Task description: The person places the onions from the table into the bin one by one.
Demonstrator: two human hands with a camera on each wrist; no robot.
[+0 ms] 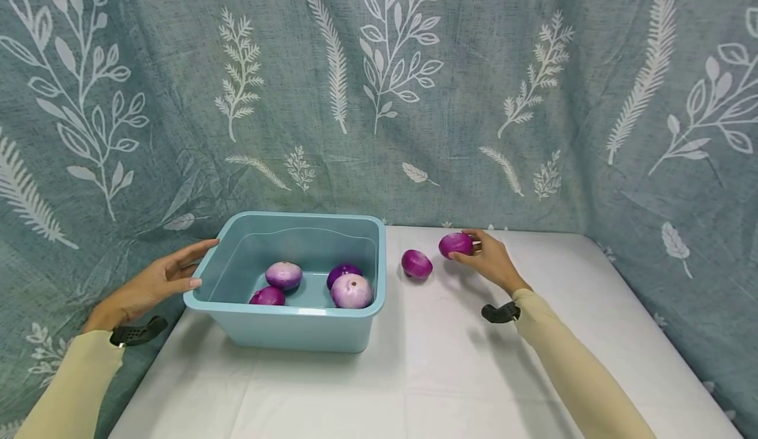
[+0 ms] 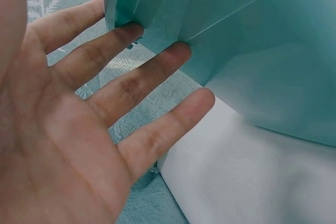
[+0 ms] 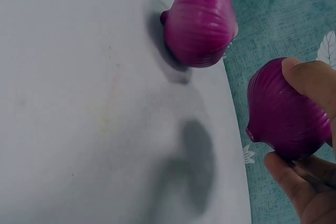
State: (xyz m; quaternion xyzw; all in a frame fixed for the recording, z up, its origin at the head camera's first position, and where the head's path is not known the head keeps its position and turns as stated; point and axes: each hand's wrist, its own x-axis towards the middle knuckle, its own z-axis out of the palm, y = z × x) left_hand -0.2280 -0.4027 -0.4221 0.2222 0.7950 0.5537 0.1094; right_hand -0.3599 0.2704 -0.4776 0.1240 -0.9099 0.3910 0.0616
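In the head view my right hand [image 1: 490, 261] grips a red onion [image 1: 454, 245] between thumb and fingers near the back of the table. The right wrist view shows the same held onion [image 3: 286, 111], its pointed tip facing left. Just left of it a second red onion [image 1: 417, 264] lies on the white cloth. My left hand [image 1: 155, 285] is at the left side of a light blue plastic bin [image 1: 296, 330]. Its fingers [image 2: 157, 66] are extended against the bin's outer wall under the rim. Inside the bin lie several onions, among them a pale purple one [image 1: 352, 291] at the right.
The white-covered table [image 1: 450, 373] carries the bin on its left half. Behind it hangs a blue-green leaf-patterned cloth [image 1: 355, 176], which also runs along both sides. Shadows of the right arm fall on the table.
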